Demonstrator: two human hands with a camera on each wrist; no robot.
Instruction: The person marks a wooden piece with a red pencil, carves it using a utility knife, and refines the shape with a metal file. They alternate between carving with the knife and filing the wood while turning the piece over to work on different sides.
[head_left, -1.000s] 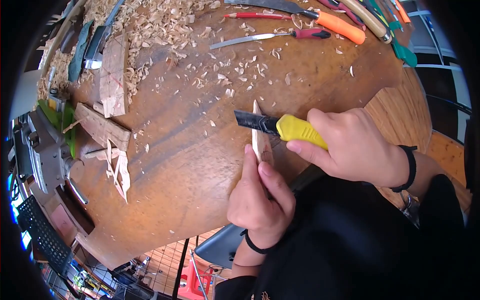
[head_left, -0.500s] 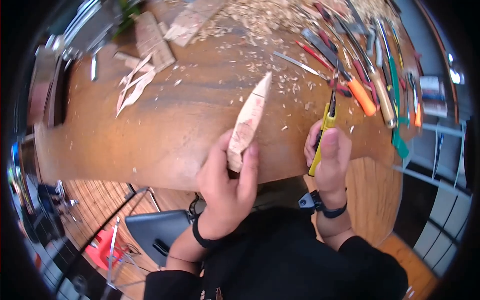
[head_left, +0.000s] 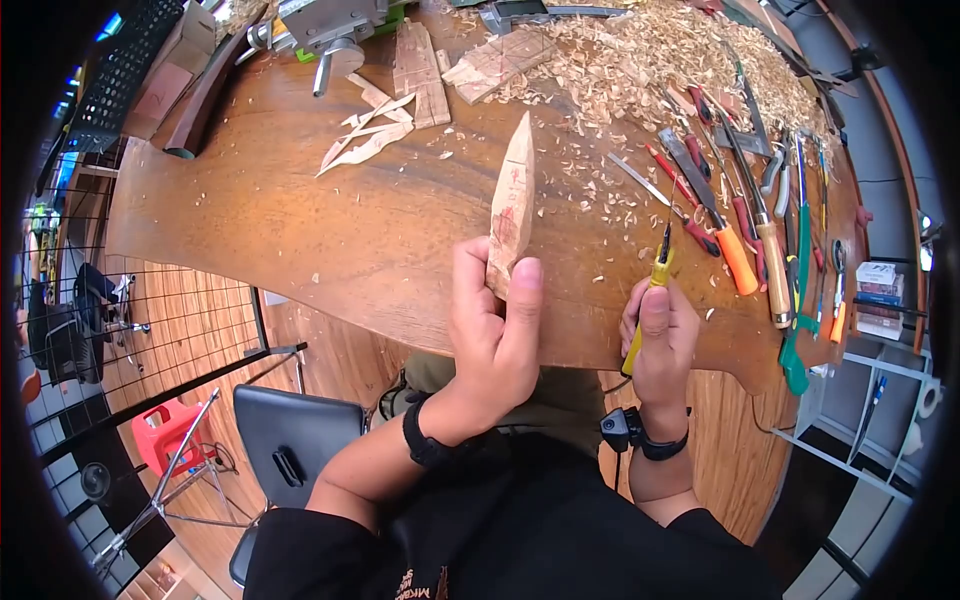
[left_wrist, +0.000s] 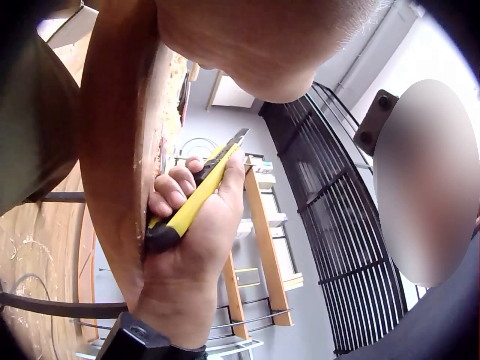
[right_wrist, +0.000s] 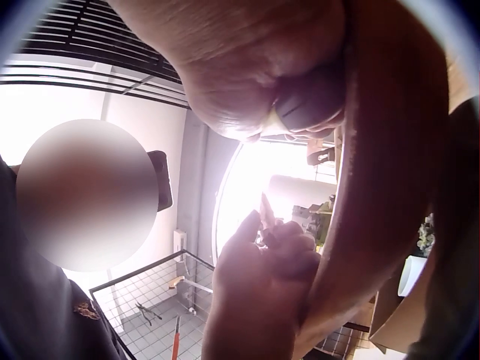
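My left hand grips the lower end of a carved piece of wood between thumb and fingers. The wood tapers to a point at the top and bears pencil lines and a reddish patch on its broad face. To its right, at the table's front edge, my right hand holds a yellow snap-off utility knife with the blade upward, apart from the wood. In the left wrist view the knife's handle lies across the palm, fingers curled round it. The right wrist view shows the left hand dark against bright light.
Wood shavings heap at the back of the wooden table. Files, chisels and an orange-handled tool lie at the right. Wood offcuts and a metal vise stand at the back left. A black chair is below the edge.
The knife blade has come off the wood, and my right hand has moved right, turning the blade upward. My left hand now shows the wood's broad face. The head view has turned.
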